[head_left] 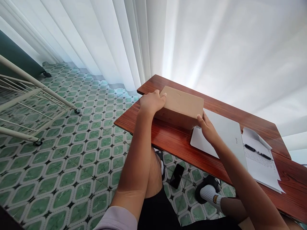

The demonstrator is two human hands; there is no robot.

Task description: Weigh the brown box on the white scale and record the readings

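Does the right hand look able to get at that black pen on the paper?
Probably yes. The right hand grips the cardboard box, so it must let go first; the black pen lies uncovered on the paper, beyond the white laptop.

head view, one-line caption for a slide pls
Both hands, left hand and right hand, grip a brown cardboard box on a red-brown wooden table.

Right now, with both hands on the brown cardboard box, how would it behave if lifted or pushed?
The cardboard box looks stiff: its edges are straight and the top is flat. It seems unlikely to roll or tip, being low and wide on the table. The left hand and right hand grip opposite ends, so its matte sides probably hold well.
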